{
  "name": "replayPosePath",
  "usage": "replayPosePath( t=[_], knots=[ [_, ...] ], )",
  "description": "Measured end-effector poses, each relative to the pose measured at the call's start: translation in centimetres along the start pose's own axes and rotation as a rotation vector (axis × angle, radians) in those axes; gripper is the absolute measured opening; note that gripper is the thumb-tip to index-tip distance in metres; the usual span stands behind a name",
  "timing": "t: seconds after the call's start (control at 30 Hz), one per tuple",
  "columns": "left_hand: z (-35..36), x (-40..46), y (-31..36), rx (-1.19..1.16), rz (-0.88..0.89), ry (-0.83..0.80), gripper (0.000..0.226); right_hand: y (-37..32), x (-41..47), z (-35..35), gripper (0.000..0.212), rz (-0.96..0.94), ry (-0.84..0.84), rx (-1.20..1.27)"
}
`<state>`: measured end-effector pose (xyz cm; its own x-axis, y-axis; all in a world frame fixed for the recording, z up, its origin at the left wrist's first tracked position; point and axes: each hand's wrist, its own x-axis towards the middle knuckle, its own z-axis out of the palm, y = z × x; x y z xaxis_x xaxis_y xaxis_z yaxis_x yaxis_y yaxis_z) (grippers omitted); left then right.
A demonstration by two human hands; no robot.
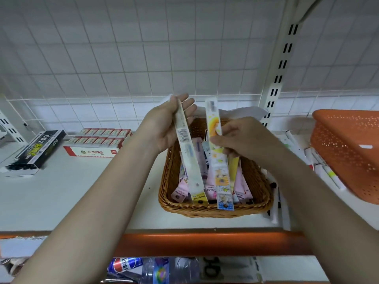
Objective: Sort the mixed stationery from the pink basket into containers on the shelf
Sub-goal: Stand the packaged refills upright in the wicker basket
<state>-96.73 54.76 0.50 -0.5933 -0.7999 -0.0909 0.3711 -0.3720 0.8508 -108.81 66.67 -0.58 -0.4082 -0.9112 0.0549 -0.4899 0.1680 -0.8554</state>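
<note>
- Head view: two hands over one wicker basket point(215, 210) on the shelf point(82, 191).
- Left hand point(168, 128) grips one white packet point(187, 152), barcode side up.
- Right hand point(240, 138) pinches one yellow cartoon packet point(218, 160).
- More packets in the basket; overlapping, count unclear.
- One orange basket point(346, 152) at right, cut off.
- Loose markers point(320, 160) blurred.
</note>
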Motion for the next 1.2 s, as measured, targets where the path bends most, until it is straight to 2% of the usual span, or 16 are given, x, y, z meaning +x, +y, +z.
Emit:
replayPosePath(
  t=[0.07,0.1,0.17,0.2,0.23,0.27,0.33,0.47,0.57,0.7,0.83,1.0,1.2],
  knots=[
    [-0.9,0.7,-0.4,0.099,-0.016,0.063,0.030,0.6,-0.2,-1.4,0.029,0.120,-0.101,-0.141],
    [-1.4,1.0,-1.0,0.319,-0.006,0.083,0.034,0.9,-0.3,-1.7,0.030,0.161,-0.147,-0.255],
    [-2.2,1.8,-2.4,1.038,0.101,0.079,0.041,1.0,-0.8,-1.9,0.030,0.149,-0.163,-0.532],
    [-2.4,2.2,-2.8,1.362,0.214,0.034,0.040,0.7,-1.2,-1.7,0.033,0.122,-0.163,-0.623],
    [-2.4,2.6,-2.9,1.560,0.306,-0.023,0.037,0.5,-1.8,-1.5,0.036,0.101,-0.199,-0.668],
    [-2.2,3.0,-2.9,1.661,0.356,-0.084,0.035,0.3,-2.3,-1.1,0.039,0.087,-0.267,-0.690],
    [-1.5,4.1,-2.8,1.739,0.340,-0.205,0.033,0.5,-3.2,0.1,0.040,0.068,-0.388,-0.709],
    [-0.4,6.9,-4.1,1.778,0.168,-0.389,0.046,2.0,-2.7,1.2,0.036,0.019,-0.397,-0.747],
    [-0.6,8.5,-5.0,1.790,0.188,-0.445,0.047,1.8,-1.7,-0.6,0.046,0.055,-0.467,-0.681],
    [-1.1,8.5,-4.8,1.887,0.103,-0.484,0.049,1.1,1.2,-3.4,0.031,0.090,-0.341,-0.590],
    [-1.4,6.0,-4.3,1.862,0.071,-0.466,0.059,1.9,7.5,-2.1,0.039,-0.044,-0.195,-0.633],
    [-1.8,3.4,-4.1,1.918,0.137,-0.390,0.041,3.5,11.9,2.1,0.043,-0.022,-0.364,-0.811],
    [-2.1,4.3,-4.0,2.078,0.147,-0.295,0.035,3.9,11.7,1.9,0.048,-0.072,-0.393,-0.843]
  ],
)
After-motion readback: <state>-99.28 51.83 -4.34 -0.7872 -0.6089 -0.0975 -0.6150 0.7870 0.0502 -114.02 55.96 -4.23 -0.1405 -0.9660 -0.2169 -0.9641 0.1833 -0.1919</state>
